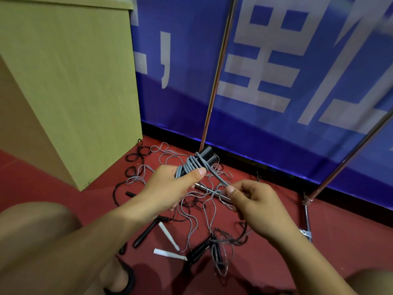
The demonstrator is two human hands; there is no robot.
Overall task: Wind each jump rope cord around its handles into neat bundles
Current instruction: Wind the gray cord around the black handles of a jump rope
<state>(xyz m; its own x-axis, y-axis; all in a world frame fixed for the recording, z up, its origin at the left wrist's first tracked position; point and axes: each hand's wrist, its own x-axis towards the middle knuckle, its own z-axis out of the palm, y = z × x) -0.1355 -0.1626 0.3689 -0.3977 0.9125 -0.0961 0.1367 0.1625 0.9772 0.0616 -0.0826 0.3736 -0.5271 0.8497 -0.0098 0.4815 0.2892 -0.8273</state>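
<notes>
Mid-frame, the left hand (pixel 170 186) grips a pair of black handles (pixel 207 156) already ringed with grey cord (pixel 192 165). The right hand (pixel 253 204) pinches the taut cord just beside them, above tangled ropes (pixel 191 211) on the red floor (pixel 276 262).

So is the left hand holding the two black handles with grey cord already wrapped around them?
Yes, the left hand grips the black handles, with grey cord coiled round them.

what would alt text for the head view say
A left hand grips paired black handles wrapped in grey cord; the right hand pinches the cord's taut end. Loose ropes tangle on the red floor below.
</notes>
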